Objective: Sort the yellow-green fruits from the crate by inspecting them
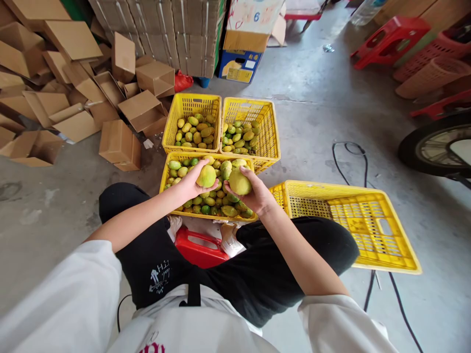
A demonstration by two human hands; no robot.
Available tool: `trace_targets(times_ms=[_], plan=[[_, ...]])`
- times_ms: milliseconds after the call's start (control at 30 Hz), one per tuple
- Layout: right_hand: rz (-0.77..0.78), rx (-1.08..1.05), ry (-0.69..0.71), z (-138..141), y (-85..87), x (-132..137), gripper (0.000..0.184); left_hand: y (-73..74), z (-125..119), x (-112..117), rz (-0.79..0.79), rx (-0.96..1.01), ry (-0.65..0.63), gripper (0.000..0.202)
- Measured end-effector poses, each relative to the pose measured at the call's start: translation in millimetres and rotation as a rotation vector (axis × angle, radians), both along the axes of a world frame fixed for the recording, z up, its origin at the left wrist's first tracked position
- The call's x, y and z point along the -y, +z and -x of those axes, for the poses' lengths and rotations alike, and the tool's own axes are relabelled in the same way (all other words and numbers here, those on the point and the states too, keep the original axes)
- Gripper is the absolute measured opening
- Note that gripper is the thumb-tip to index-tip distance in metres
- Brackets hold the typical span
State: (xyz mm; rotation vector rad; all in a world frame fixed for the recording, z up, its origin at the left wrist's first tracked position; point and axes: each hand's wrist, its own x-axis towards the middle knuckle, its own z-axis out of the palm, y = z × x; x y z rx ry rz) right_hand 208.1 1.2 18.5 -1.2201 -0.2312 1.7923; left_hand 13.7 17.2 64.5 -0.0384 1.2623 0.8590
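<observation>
My left hand (192, 182) is closed around a yellow-green mango (206, 176). My right hand (254, 195) grips a second yellow-green mango (239, 182). Both fruits hang just above the near yellow crate (164, 179), which is filled with several green and yellow mangoes. Behind it stand two more yellow crates, the left one (191, 104) and the right one (270, 142), each partly filled with mangoes. An empty yellow crate (353, 220) lies to my right, by my right knee.
I sit on a red stool (198, 247) on a concrete floor. Open cardboard boxes (73, 88) pile up at the left, stacked cartons (176, 29) behind. Red stools (390, 39), baskets (434, 73), a wheel (437, 147) and a black cable (353, 152) are on the right.
</observation>
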Motion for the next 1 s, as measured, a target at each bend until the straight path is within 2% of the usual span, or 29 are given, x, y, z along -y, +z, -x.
trace_targets(times_ms=[100,233,333,500,600,700,833,1000], plan=[[0.001,0.053,-0.005,0,-2.2,-1,0.027,1.2,0,3,-0.091,-0.052,-0.071,0.012],[0.03,0.069,0.006,5,-3.6,-2,0.015,4.7,1,7,-0.136,-0.096,-0.016,0.021],[0.092,0.044,0.003,9,-3.4,-3,0.012,7.4,0,8,-0.102,-0.095,0.014,0.022],[0.174,0.016,-0.032,11,-1.7,-2,0.012,8.5,-4,4,0.0,-0.085,-0.039,0.02],[0.087,-0.011,-0.085,11,-0.4,0,0.019,6.9,-4,4,-0.012,-0.097,-0.018,0.016],[-0.008,-0.013,-0.107,10,-0.4,1,0.03,3.6,-1,7,-0.119,-0.094,-0.002,0.015],[-0.042,0.023,-0.054,8,-1.0,1,0.023,-0.1,3,10,-0.23,-0.015,0.006,0.019],[-0.042,0.031,-0.028,11,3.2,0,0.013,1.6,3,7,-0.155,-0.028,0.103,0.02]])
